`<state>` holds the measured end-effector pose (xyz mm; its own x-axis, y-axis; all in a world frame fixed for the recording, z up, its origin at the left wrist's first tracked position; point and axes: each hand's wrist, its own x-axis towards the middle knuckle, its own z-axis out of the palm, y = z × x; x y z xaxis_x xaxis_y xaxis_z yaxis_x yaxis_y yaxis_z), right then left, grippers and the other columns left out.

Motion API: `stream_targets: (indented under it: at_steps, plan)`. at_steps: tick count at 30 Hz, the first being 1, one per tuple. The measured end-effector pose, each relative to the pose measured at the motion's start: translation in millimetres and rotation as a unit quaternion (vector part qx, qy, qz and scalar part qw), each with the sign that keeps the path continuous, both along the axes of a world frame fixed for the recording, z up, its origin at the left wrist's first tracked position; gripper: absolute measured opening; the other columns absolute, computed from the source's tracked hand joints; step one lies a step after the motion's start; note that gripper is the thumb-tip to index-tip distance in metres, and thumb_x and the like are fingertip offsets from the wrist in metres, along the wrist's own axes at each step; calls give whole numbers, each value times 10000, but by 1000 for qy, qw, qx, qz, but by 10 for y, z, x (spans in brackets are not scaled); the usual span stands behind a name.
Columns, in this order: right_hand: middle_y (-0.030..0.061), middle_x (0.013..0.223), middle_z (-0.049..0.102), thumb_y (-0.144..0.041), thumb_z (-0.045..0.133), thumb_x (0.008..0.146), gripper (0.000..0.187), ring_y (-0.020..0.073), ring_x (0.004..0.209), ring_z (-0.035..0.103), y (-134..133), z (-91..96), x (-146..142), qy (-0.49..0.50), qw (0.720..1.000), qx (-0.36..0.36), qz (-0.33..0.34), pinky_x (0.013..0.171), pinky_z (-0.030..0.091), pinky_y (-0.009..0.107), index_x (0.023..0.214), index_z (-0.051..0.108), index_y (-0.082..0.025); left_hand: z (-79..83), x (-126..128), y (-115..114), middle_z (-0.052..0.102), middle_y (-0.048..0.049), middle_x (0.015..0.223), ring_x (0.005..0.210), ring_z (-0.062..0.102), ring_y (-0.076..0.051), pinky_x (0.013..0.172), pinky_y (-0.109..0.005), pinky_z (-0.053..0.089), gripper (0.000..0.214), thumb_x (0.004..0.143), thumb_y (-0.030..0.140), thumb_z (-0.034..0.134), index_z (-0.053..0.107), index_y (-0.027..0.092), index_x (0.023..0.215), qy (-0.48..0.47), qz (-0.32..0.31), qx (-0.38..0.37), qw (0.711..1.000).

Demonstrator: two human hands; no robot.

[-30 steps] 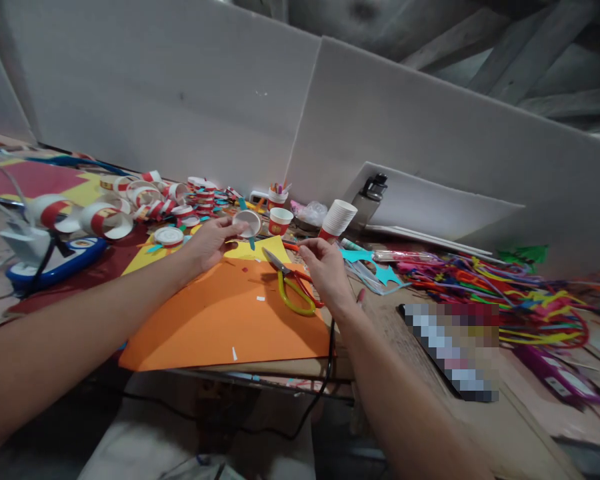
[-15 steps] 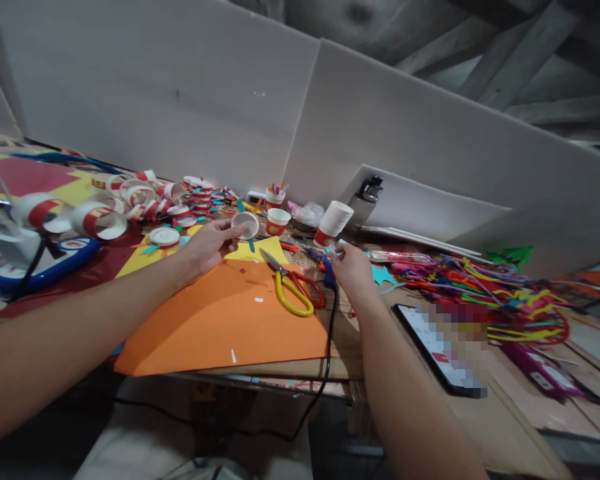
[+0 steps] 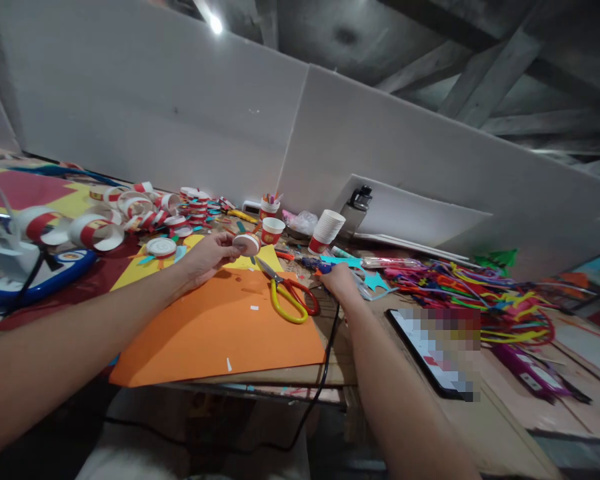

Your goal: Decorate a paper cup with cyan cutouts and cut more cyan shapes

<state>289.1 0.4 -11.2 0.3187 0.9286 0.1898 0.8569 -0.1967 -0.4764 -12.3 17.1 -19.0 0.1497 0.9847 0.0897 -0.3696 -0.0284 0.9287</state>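
Note:
My left hand [image 3: 211, 257] is closed on the rim of a cut-off paper cup base [image 3: 247, 245], with thumb and fingers pinching its left side. Teal and orange strips stick out from that round piece. My right hand [image 3: 341, 280] is wrapped round a blue glue gun [image 3: 324, 267] lying on the table, and its black cord hangs down over the edge. Between the hands, scissors [image 3: 286, 297] with one yellow and one red handle rest on an orange sheet [image 3: 205, 340]. Just behind the held piece stands a red and white paper cup [image 3: 273, 232].
A stack of paper cups [image 3: 327, 232] and a bottle [image 3: 355, 212] stand at the back. Cut cup rings [image 3: 135, 203] pile up at left, near a blue and white power strip [image 3: 45, 273]. Right lie pipe cleaners [image 3: 460, 287] and a phone [image 3: 425, 353].
My right hand has come down onto the glue gun. The cup base in my left hand has tilted, so its opening no longer faces me. The view has shifted slightly.

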Motion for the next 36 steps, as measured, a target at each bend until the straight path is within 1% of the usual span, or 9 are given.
stream_targets:
  at_steps: [3,5,9,12,17,20,22,30,36]
  plan:
    - [32,569,594,-175,680,592,93,176,560,578,18,21,65,43,998,-1,-38,468,358,238,644,603,-172,7,0,-23,622,-6,685,638,524,-91,564,-196,377,294,479,158,838,652,133,706,23,5,13,1000]
    - [19,530,552,-154,658,586,84,168,550,566,35,30,78,74,996,12,-56,458,345,234,592,577,-173,14,1,-33,626,0,673,652,544,-100,570,-199,372,314,472,155,845,654,138,720,24,-1,36,999]
    - [23,575,566,-172,614,627,60,161,554,573,54,55,33,156,984,55,-69,459,382,230,676,582,-158,26,-12,-32,669,-11,725,675,585,-112,641,-219,423,366,470,148,855,688,154,796,17,-14,73,997]
    - [27,671,623,-202,601,663,159,135,551,588,19,110,-66,236,968,80,-25,482,447,222,812,590,-150,52,-46,-25,701,-42,838,746,620,-141,695,-243,464,356,474,147,854,696,163,792,20,-18,108,994]
    - [40,857,682,-231,619,677,232,118,645,622,-171,286,-302,336,932,86,107,601,526,236,898,623,-158,141,-126,-53,701,-84,969,820,639,-182,697,-271,508,266,520,174,830,695,165,749,58,-9,168,984]
    - [15,717,636,-288,651,690,240,113,593,572,-324,396,-415,387,888,73,235,568,489,242,884,625,-150,187,-158,-84,695,-96,996,847,638,-190,687,-273,518,214,564,179,804,702,171,752,98,4,195,976]
    - [-11,643,593,-310,654,707,222,102,553,534,-416,453,-467,378,881,68,277,553,458,237,856,620,-149,203,-165,-98,693,-100,998,870,635,-197,699,-279,521,200,573,182,796,703,175,750,114,12,206,972]
    - [7,826,649,-294,670,694,305,96,615,530,-555,517,-541,394,868,27,302,575,449,230,951,557,-175,210,-157,-112,694,-85,948,924,634,-209,813,-310,499,201,557,185,805,691,185,722,114,12,236,965]
    - [0,827,637,-318,657,709,344,106,652,546,-533,482,-506,356,887,9,294,626,454,247,1002,547,-173,209,-175,-120,691,-89,947,915,632,-209,802,-326,503,180,590,207,792,696,190,741,122,-2,253,960]
